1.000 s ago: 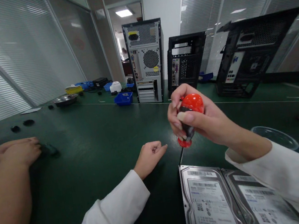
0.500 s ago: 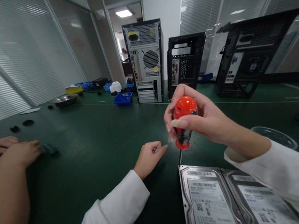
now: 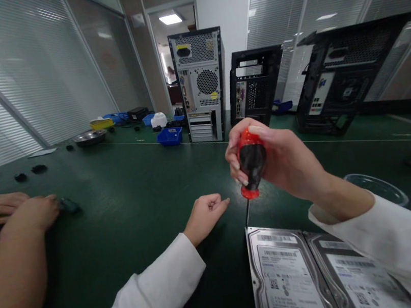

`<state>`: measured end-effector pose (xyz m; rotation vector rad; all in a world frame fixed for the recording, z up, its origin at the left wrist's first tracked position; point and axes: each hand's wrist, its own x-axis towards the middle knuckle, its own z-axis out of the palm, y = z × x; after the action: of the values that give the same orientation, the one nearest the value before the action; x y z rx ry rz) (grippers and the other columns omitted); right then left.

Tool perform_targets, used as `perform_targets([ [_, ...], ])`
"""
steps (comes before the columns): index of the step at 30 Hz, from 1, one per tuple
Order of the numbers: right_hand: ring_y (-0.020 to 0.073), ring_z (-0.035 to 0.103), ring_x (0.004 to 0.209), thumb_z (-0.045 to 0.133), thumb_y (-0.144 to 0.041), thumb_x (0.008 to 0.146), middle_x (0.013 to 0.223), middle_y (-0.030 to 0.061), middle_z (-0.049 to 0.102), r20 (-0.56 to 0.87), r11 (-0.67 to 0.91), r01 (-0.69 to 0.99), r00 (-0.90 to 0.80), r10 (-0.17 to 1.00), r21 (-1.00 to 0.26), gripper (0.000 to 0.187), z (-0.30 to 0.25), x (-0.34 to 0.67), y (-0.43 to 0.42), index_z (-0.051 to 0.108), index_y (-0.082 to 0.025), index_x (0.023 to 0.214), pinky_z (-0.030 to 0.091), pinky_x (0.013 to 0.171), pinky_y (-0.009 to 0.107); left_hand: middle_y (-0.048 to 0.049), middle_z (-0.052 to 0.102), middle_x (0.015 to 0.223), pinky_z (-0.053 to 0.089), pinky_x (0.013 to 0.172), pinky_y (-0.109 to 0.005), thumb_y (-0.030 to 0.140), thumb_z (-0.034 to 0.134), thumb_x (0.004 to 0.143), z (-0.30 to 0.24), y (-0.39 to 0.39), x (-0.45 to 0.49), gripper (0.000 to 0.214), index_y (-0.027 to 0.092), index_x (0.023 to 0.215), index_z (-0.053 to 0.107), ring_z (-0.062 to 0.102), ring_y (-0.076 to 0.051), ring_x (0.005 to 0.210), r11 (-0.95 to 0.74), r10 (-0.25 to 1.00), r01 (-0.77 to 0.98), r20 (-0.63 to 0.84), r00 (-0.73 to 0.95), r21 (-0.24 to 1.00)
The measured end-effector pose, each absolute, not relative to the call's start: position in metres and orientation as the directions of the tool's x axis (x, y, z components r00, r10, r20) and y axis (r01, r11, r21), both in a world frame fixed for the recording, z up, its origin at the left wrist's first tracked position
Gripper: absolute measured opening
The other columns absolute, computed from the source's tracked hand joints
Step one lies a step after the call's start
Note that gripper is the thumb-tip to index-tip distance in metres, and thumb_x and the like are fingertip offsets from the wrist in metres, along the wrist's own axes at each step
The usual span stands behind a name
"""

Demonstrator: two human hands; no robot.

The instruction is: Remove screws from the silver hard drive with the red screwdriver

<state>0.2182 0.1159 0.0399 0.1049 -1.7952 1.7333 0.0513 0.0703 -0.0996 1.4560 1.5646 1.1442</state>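
My right hand (image 3: 287, 157) is closed round the red and black handle of a screwdriver (image 3: 253, 162). The shaft slants down, its tip at the far left corner of a hard drive (image 3: 285, 276) with a white label. Side by side with it lies a second hard drive (image 3: 357, 275), partly covered by my right sleeve. Left of the screwdriver, my left hand (image 3: 205, 219) rests on the green table in a loose fist, thumb pointing right. Nothing shows in its curled fingers, and it is apart from the drives.
Computer cases stand at the back, one tall tower (image 3: 203, 87), a smaller case (image 3: 255, 85) and a tilted frame (image 3: 344, 76). A clear round dish (image 3: 376, 189) is at right. Another person's hands (image 3: 29, 214) are at left, beside a small dark part (image 3: 69, 205).
My right fingers have shifted round the screwdriver handle, which has turned so more black shows. My left hand has stayed put. The other person's hand has moved slightly right.
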Motion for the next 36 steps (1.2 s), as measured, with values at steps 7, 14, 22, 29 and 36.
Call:
perform_targets([
  [7, 0.0134, 0.062, 0.077, 0.063, -0.03, 0.096, 0.094, 0.0045, 0.061, 0.531, 0.298, -0.45, -0.787, 0.313, -0.842, 0.019, 0.0446, 0.2235, 0.1221, 0.052, -0.014, 0.097, 0.053, 0.061, 0.021, 0.0083, 0.022, 0.054, 0.016, 0.057, -0.026, 0.055, 0.055, 0.076, -0.1008, 0.0709, 0.0503, 0.051, 0.019, 0.054, 0.027, 0.022, -0.004, 0.054, -0.03, 0.99, 0.373, 0.078, -0.115, 0.927],
  [14, 0.0094, 0.061, 0.062, 0.065, -0.02, 0.094, 0.075, -0.0018, 0.061, 0.532, 0.262, -0.473, -0.812, 0.241, -0.841, 0.018, 0.0411, 0.2198, 0.1164, 0.047, -0.018, 0.097, 0.053, 0.056, 0.017, 0.0081, 0.025, 0.053, 0.017, 0.058, -0.026, 0.057, 0.055, 0.074, -0.0968, 0.0703, 0.0507, 0.05, 0.019, 0.054, 0.031, 0.025, -0.005, 0.055, -0.024, 0.99, 0.373, 0.073, -0.119, 0.928],
  [22, 0.0118, 0.055, 0.063, 0.049, -0.042, 0.099, 0.074, 0.0004, 0.055, 0.494, 0.145, -0.475, -0.797, 0.348, -0.868, 0.027, 0.0398, 0.2145, 0.1156, 0.053, -0.016, 0.095, 0.054, 0.061, 0.024, 0.0082, 0.021, 0.053, 0.017, 0.058, -0.026, 0.052, 0.055, 0.077, -0.0974, 0.0708, 0.0517, 0.05, 0.019, 0.053, 0.026, 0.022, -0.005, 0.055, -0.041, 0.987, 0.379, 0.097, -0.128, 0.924],
  [29, 0.0106, 0.06, 0.069, 0.064, -0.024, 0.094, 0.083, 0.0006, 0.061, 0.58, 0.258, -0.52, -0.722, 0.377, -0.815, 0.015, 0.0409, 0.2169, 0.1174, 0.052, -0.016, 0.09, 0.056, 0.065, 0.022, 0.0087, 0.022, 0.052, 0.017, 0.057, -0.026, 0.051, 0.055, 0.077, -0.0967, 0.0694, 0.0515, 0.049, 0.019, 0.053, 0.027, 0.023, -0.005, 0.054, -0.044, 0.984, 0.379, 0.107, -0.145, 0.924],
  [36, 0.0114, 0.057, 0.068, 0.056, -0.032, 0.096, 0.08, -0.0007, 0.054, 0.572, 0.273, -0.502, -0.726, 0.382, -0.821, 0.014, 0.0433, 0.2178, 0.114, 0.058, -0.018, 0.1, 0.057, 0.065, 0.023, 0.0088, 0.022, 0.051, 0.017, 0.058, -0.026, 0.05, 0.056, 0.077, -0.0972, 0.0672, 0.0503, 0.05, 0.019, 0.052, 0.026, 0.022, -0.004, 0.054, -0.063, 0.982, 0.383, 0.126, -0.143, 0.921],
])
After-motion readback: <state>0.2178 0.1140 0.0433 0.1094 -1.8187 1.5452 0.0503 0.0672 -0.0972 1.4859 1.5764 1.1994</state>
